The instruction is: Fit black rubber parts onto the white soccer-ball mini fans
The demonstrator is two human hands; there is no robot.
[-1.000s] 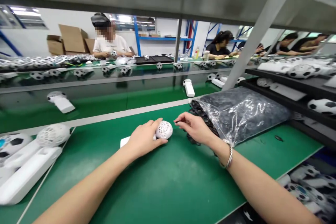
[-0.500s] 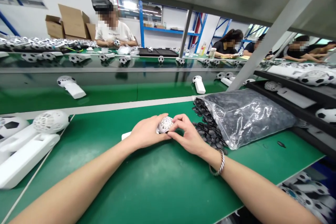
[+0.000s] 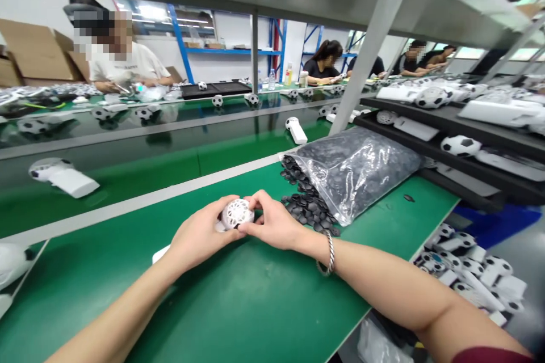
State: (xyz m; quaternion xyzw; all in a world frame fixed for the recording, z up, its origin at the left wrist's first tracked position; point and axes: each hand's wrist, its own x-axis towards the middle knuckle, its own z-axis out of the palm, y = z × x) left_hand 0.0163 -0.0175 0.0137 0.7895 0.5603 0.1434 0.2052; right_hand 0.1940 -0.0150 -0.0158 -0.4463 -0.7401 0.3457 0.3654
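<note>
A white handheld fan with a football-shaped grille head (image 3: pixel 237 214) is held over the green worktop. My left hand (image 3: pixel 200 232) wraps round the left side of the head, and the white end of its handle (image 3: pixel 160 254) shows beyond the wrist. My right hand (image 3: pixel 272 221) is closed against the head's right side, with thumb and fingertips on its edge. A dark spot shows by the right thumb; whether it is a loose piece is unclear. Just right of that hand, black patch pieces (image 3: pixel 309 207) spill from a clear plastic bag (image 3: pixel 361 167).
Black trays (image 3: pixel 426 139) with ball-headed fans are stacked at the right. More fans (image 3: pixel 472 272) lie below the table's right edge. Behind the worktop, a conveyor (image 3: pixel 170 164) carries a fan (image 3: pixel 63 176). A slanted post (image 3: pixel 370 45) rises beyond the bag. Co-workers sit across the line.
The view has swung to the right, so the scene sits further left. Both hands stay on the fan; my right fingers have shifted slightly and remain closed at its edge.
</note>
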